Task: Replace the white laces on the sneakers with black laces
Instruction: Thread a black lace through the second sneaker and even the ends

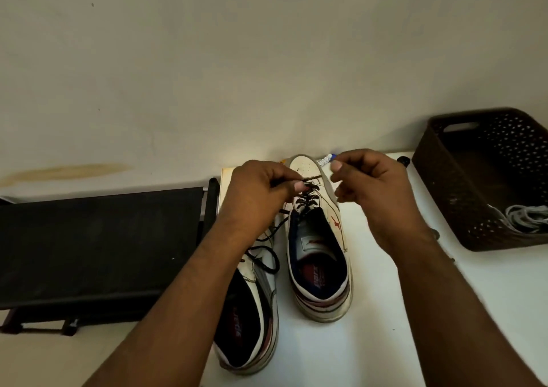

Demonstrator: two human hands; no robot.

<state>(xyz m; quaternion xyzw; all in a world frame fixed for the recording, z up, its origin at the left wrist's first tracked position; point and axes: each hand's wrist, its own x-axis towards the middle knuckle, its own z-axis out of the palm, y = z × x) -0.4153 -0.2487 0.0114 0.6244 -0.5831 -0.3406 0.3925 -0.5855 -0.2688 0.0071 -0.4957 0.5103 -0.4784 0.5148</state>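
At frame centre a black lace (308, 201) on the right sneaker (318, 238) is pinched by the left hand (261, 191); the right hand (367, 179) is curled, its hold unclear; the left sneaker (252, 312) is partly hidden by the forearm; a brown basket (444, 185) is seen at right.

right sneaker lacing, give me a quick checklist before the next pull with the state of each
1. Left hand pinches the black lace: ok.
2. Right hand has the other lace end: cannot tell.
3. Right sneaker flat on the table: ok.
4. Black lace crossed through the upper eyelets: ok.
5. White laces put away in the basket: ok.
6. Left sneaker fully laced: cannot tell.
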